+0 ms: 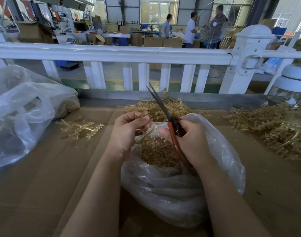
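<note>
While we hold sprig [150,128] over bag [172,194], left hand [127,132] pinches its stem. Right hand [185,139] curled round scissors [170,120] handles, thumb on sprig too. Blades point up and away, nearly together, not cutting.

Our worries:
- Right hand does two jobs, so scissors could slip and swing toward left hand.
- Thin stem might snap early, and bits would fly past bag mouth onto worktop [60,168].
- Bag slack, nothing propping it. One nudge from us could spill cut pieces [156,154].
- Pile [143,106] just behind, so blade tips may snag it.
</note>
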`<action>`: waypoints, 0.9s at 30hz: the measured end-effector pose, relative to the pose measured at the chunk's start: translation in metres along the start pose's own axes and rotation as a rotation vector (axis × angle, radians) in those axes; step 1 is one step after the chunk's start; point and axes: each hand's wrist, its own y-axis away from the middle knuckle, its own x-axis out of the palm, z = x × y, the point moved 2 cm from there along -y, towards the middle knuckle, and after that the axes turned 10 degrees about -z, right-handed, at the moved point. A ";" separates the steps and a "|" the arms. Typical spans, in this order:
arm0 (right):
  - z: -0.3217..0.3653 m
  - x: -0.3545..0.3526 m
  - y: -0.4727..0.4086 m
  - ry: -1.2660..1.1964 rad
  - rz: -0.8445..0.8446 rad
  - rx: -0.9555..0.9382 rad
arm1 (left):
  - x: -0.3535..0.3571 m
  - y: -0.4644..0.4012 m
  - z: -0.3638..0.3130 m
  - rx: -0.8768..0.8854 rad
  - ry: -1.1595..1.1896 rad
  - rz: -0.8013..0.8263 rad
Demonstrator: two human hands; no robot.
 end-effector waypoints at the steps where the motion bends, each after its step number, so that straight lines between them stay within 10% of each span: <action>1: 0.000 0.000 0.000 -0.042 0.013 0.030 | 0.001 0.000 0.000 0.003 -0.014 0.009; 27: -0.007 -0.007 -0.008 -0.753 0.015 0.282 | 0.013 0.010 0.010 -0.202 -0.060 0.341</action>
